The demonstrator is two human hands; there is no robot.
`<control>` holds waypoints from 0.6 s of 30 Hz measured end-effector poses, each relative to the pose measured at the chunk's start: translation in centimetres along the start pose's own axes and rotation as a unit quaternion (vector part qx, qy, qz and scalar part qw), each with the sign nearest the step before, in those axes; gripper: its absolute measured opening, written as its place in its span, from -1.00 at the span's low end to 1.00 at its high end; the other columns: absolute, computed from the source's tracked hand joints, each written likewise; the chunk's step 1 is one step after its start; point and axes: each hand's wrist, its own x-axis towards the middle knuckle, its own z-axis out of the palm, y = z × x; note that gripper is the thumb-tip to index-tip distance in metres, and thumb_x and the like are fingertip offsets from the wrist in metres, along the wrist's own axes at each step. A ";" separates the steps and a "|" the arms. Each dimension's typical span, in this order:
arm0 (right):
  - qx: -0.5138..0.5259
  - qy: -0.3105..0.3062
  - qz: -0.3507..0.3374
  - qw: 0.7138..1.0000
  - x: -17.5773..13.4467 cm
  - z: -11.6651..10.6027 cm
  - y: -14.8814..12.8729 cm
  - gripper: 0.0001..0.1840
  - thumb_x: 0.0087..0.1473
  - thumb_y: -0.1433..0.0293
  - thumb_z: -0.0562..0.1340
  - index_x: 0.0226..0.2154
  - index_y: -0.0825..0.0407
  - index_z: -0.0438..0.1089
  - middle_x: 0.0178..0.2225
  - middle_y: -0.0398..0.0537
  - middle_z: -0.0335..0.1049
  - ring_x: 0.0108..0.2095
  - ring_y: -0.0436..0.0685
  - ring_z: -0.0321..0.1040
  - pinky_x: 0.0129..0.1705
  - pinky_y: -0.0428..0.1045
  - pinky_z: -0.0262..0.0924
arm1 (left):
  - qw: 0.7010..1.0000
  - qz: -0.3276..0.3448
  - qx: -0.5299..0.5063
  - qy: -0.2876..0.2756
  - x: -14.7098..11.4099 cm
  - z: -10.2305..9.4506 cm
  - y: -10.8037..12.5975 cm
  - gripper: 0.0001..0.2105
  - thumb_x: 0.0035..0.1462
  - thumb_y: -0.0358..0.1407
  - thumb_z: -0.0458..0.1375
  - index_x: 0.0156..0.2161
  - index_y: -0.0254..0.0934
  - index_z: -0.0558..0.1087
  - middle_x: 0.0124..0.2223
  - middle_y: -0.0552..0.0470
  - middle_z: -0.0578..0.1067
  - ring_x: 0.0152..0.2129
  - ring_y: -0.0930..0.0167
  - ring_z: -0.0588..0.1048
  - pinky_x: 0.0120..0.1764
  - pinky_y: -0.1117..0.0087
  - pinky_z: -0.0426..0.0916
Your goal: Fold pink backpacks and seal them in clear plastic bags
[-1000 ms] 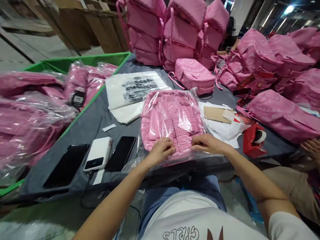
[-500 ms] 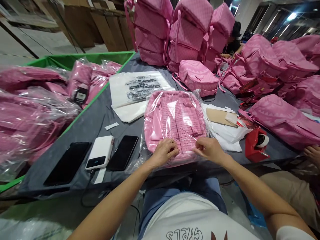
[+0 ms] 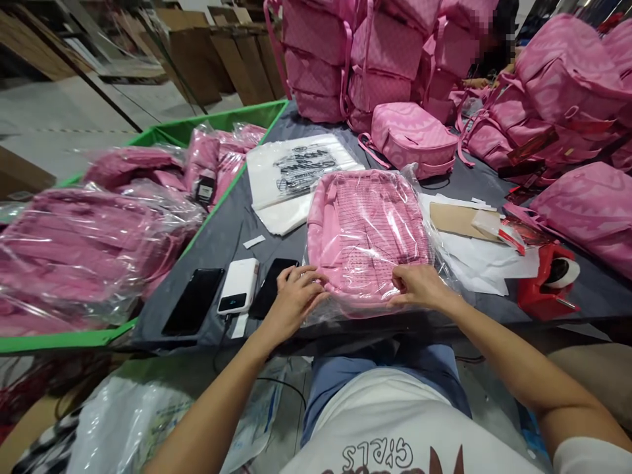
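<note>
A pink backpack [image 3: 365, 230] in a clear plastic bag [image 3: 442, 263] lies flat on the dark table in front of me, its mesh-like padded side up. At the lower left corner of the wrapped backpack is my left hand [image 3: 299, 296], fingers stretched and a little apart, holding nothing. Along the near edge to the right, my right hand [image 3: 419, 286] is closed, fingers curled and pressed together on the plastic. Its fingertips are partly hidden, but the film seems to be pinched there.
To the left, a green-edged bin [image 3: 89, 339] holds several wrapped pink backpacks. A power bank [image 3: 239, 283] lies between two phones. Printed white plastic bags [image 3: 301, 168], cardboard [image 3: 459, 220], a red tape dispenser [image 3: 540, 293] and stacked pink backpacks [image 3: 380, 59] surround the wrapped one. A person sits behind the stacks.
My left hand has moved left from the middle of the near edge to the corner, and its fingers have spread. My right hand stays near the same spot. The view has turned left.
</note>
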 end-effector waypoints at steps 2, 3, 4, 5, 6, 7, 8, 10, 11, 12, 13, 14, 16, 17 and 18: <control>0.070 0.071 -0.045 0.994 -1.4 0.7 0.3 -0.53 0.07 -0.06 0.39 -0.45 -0.01 0.37 -0.46 -0.10 0.42 -0.44 0.08 0.30 -0.40 -0.04 -0.02 | 0.998 -0.025 -0.043 -0.032 0.5 0.4 -0.7 -0.87 0.33 -0.24 0.16 -0.21 -0.14 0.56 0.02 -0.03 0.58 0.07 0.22 0.45 0.22 -0.01 0.12; 0.113 0.113 -0.061 0.985 -2.6 0.9 0.6 -0.55 0.12 -0.06 0.34 -0.43 -0.02 0.39 -0.44 -0.08 0.43 -0.42 0.10 0.32 -0.38 -0.03 0.06 | 0.996 -0.037 -0.060 -0.047 0.8 0.5 -0.9 -0.84 0.35 -0.22 0.14 -0.21 -0.15 0.56 0.03 -0.04 0.57 0.05 0.24 0.45 0.21 0.01 0.14; 0.153 0.163 -0.063 0.973 -4.1 1.1 1.0 -0.56 0.16 -0.05 0.31 -0.41 -0.03 0.40 -0.42 -0.07 0.43 -0.40 0.11 0.34 -0.34 -0.02 0.14 | 0.994 -0.047 -0.075 -0.059 1.0 0.7 -1.0 -0.81 0.36 -0.20 0.11 -0.22 -0.16 0.56 0.04 -0.04 0.56 0.06 0.24 0.44 0.21 0.02 0.15; 0.181 0.220 -0.044 0.957 -5.8 1.1 1.6 -0.59 0.19 -0.03 0.29 -0.41 -0.04 0.41 -0.42 -0.07 0.43 -0.39 0.12 0.35 -0.31 0.00 0.19 | 0.992 -0.055 -0.086 -0.068 1.2 0.8 -1.0 -0.78 0.36 -0.18 0.09 -0.22 -0.17 0.56 0.05 -0.05 0.55 0.07 0.24 0.43 0.21 0.02 0.15; 0.195 0.284 -0.002 0.939 -7.7 1.0 2.6 -0.61 0.20 -0.01 0.28 -0.41 -0.05 0.42 -0.43 -0.08 0.43 -0.39 0.12 0.35 -0.29 0.01 0.22 | 0.991 -0.060 -0.095 -0.076 1.3 0.8 -1.0 -0.77 0.36 -0.17 0.08 -0.23 -0.17 0.55 0.06 -0.05 0.54 0.09 0.23 0.42 0.22 0.02 0.14; 0.193 0.352 0.059 0.914 -9.7 0.8 3.8 -0.63 0.20 0.01 0.28 -0.41 -0.06 0.43 -0.43 -0.09 0.42 -0.40 0.12 0.34 -0.28 0.02 0.23 | 0.989 -0.065 -0.102 -0.083 1.4 0.8 -0.9 -0.75 0.36 -0.15 0.07 -0.23 -0.17 0.55 0.07 -0.05 0.53 0.10 0.23 0.42 0.23 0.01 0.13; 0.177 0.417 0.131 0.882 -11.8 0.4 5.4 -0.64 0.17 0.02 0.30 -0.42 -0.05 0.43 -0.45 -0.10 0.41 -0.42 0.12 0.32 -0.30 0.03 0.22 | 0.988 -0.071 -0.107 -0.089 1.6 0.8 -0.9 -0.74 0.35 -0.13 0.06 -0.24 -0.17 0.54 0.07 -0.05 0.52 0.11 0.22 0.41 0.24 0.00 0.12; 0.131 0.515 0.277 0.800 -15.5 -0.9 9.0 -0.64 0.05 0.01 0.34 -0.44 -0.04 0.42 -0.49 -0.10 0.38 -0.49 0.11 0.26 -0.37 0.04 0.17 | 0.984 -0.083 -0.116 -0.104 1.9 0.7 -0.9 -0.71 0.33 -0.10 0.04 -0.27 -0.18 0.53 0.07 -0.06 0.52 0.10 0.21 0.41 0.26 -0.03 0.12; 0.108 0.551 0.342 0.754 -17.2 -1.7 10.8 -0.63 -0.03 0.03 0.36 -0.47 -0.03 0.40 -0.51 -0.10 0.35 -0.52 0.11 0.23 -0.40 0.04 0.14 | 0.983 -0.086 -0.119 -0.110 2.0 0.6 -0.8 -0.69 0.33 -0.08 0.02 -0.29 -0.19 0.52 0.07 -0.06 0.52 0.10 0.20 0.42 0.26 -0.04 0.13; 0.091 0.571 0.400 0.712 -18.6 -2.5 12.4 -0.64 -0.08 0.05 0.36 -0.49 -0.02 0.36 -0.54 -0.10 0.33 -0.53 0.11 0.21 -0.41 0.05 0.13 | 0.982 -0.086 -0.122 -0.113 2.1 0.5 -0.9 -0.66 0.31 -0.05 0.01 -0.30 -0.19 0.52 0.07 -0.07 0.53 0.09 0.19 0.43 0.26 -0.05 0.15; 0.087 0.573 0.452 0.678 -19.7 -3.3 13.7 -0.66 -0.12 0.08 0.36 -0.52 -0.03 0.32 -0.55 -0.10 0.30 -0.52 0.11 0.20 -0.40 0.06 0.13 | 0.982 -0.084 -0.123 -0.113 2.1 0.5 -0.9 -0.63 0.30 -0.01 -0.01 -0.32 -0.19 0.51 0.06 -0.08 0.53 0.08 0.18 0.44 0.25 -0.05 0.17; 0.097 0.561 0.499 0.654 -20.7 -4.0 14.7 -0.67 -0.13 0.11 0.35 -0.54 -0.04 0.28 -0.55 -0.09 0.29 -0.50 0.11 0.20 -0.37 0.06 0.15 | 0.983 -0.080 -0.123 -0.109 2.1 0.5 -1.1 -0.60 0.29 0.03 -0.02 -0.33 -0.18 0.51 0.06 -0.09 0.54 0.07 0.16 0.45 0.23 -0.06 0.21; 0.149 0.513 0.564 0.630 -21.9 -4.7 15.8 -0.69 -0.11 0.13 0.32 -0.55 -0.04 0.25 -0.55 -0.09 0.29 -0.46 0.11 0.21 -0.33 0.05 0.17 | 0.985 -0.069 -0.122 -0.100 1.8 0.6 -2.1 -0.56 0.24 0.11 -0.02 -0.34 -0.16 0.53 0.06 -0.08 0.56 0.05 0.12 0.49 0.20 -0.07 0.27; 0.181 0.491 0.578 0.626 -22.2 -4.8 16.2 -0.69 -0.11 0.12 0.30 -0.56 -0.03 0.26 -0.55 -0.10 0.30 -0.46 0.10 0.22 -0.34 0.04 0.17 | 0.986 -0.066 -0.121 -0.095 1.6 0.9 -2.9 -0.55 0.21 0.14 0.00 -0.34 -0.13 0.55 0.05 -0.07 0.58 0.04 0.10 0.50 0.19 -0.06 0.31; 0.199 0.486 0.579 0.623 -22.3 -4.6 16.6 -0.68 -0.10 0.09 0.28 -0.55 -0.01 0.30 -0.57 -0.12 0.30 -0.48 0.09 0.23 -0.37 0.01 0.17 | 0.986 -0.056 -0.123 -0.099 1.5 1.3 -3.9 -0.56 0.18 0.16 0.03 -0.34 -0.11 0.57 0.04 -0.04 0.59 0.00 0.09 0.53 0.15 -0.03 0.37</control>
